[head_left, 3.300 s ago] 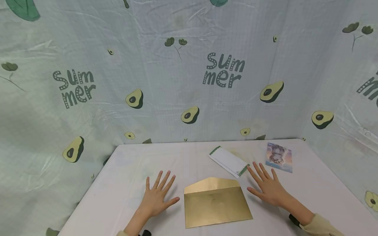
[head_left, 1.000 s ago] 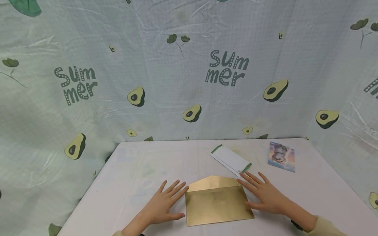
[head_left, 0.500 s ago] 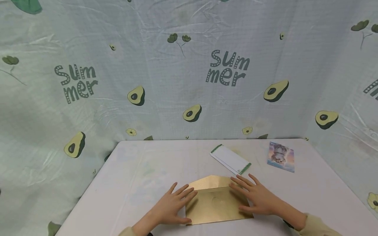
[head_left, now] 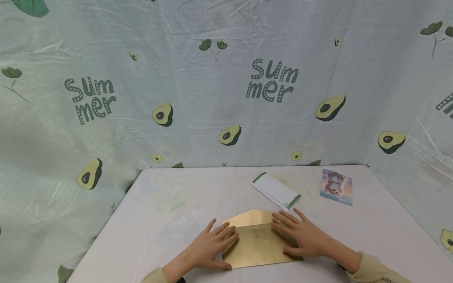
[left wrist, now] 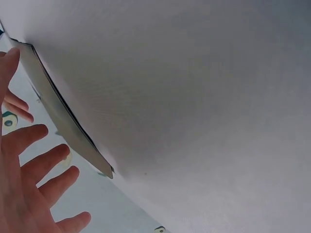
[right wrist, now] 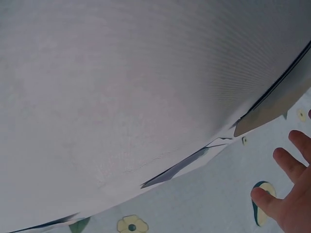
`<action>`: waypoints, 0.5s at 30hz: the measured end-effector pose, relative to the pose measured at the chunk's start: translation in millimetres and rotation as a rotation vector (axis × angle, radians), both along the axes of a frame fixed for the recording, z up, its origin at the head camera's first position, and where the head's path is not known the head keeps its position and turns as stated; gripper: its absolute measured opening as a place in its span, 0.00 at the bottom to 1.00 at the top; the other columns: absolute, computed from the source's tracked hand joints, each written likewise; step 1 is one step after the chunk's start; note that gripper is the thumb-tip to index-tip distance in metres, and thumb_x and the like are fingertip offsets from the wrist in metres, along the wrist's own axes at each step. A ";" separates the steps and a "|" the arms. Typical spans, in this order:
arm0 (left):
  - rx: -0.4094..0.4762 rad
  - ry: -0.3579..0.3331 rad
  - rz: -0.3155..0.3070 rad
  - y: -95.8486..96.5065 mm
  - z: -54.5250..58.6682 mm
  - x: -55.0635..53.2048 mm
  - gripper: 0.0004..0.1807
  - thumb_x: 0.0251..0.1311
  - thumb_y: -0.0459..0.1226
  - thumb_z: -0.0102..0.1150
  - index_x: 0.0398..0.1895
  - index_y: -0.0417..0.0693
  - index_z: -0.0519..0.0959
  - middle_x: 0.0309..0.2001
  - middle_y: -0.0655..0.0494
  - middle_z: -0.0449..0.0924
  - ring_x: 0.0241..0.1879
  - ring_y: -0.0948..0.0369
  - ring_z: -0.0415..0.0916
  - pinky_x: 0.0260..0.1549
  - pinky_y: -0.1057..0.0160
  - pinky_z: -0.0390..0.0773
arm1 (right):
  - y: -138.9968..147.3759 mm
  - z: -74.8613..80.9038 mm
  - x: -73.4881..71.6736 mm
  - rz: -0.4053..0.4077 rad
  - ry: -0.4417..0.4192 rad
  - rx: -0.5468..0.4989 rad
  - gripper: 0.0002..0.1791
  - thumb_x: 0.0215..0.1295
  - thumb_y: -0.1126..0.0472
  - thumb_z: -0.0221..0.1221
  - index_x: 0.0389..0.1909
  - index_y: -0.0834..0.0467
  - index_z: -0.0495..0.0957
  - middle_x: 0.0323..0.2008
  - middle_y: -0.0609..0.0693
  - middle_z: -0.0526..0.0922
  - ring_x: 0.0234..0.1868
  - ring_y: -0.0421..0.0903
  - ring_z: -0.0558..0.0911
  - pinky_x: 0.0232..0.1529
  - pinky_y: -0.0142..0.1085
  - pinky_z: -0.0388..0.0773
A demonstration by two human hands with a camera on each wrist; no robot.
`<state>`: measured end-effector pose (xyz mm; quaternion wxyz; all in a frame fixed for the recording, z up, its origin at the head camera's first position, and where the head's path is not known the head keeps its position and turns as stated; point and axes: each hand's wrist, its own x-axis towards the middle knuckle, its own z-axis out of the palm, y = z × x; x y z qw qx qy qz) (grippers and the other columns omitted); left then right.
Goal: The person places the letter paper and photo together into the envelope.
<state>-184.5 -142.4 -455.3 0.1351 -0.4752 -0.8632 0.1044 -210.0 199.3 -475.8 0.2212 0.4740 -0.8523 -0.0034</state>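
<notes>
1. Gold envelope is lying flat on the bench in front of the person, its flap spreading away on the far side.
2. Left grip is reaching across the envelope's left edge, fingers spread and slightly bent, thumb lying by the near left corner. It is holding nothing.
3. Right grip is covering part of the right edge, fingers fanned, likewise holding nothing. Whether either set of fingertips is touching the paper or just hovering, I cannot tell.
4. White slip with green ends is lying just beyond the envelope; printed card is resting farther right.
5. Handling, my estimate: I am expecting very little weight and a thin, springy stiffness, with creasing as the main risk.
6. Surface is showing a smooth metallic sheen; I am guessing at some slipping under dry fingers.
7. Best hold, I am judging: both short edges, thumbs in front and fingers behind, pinching lightly. I am ruling out the flap, since its fold is probably bending too easily.
</notes>
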 end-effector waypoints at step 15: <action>-0.039 -0.053 0.036 -1.2 -1.7 -1.2 0.44 0.48 0.71 0.37 0.63 0.57 0.62 0.62 0.53 0.65 0.64 0.53 0.60 0.55 0.42 0.62 | 1.5 -0.4 0.6 0.006 -0.050 0.051 0.36 0.54 0.36 0.53 0.61 0.51 0.66 0.62 0.54 0.66 0.60 0.55 0.67 0.52 0.55 0.52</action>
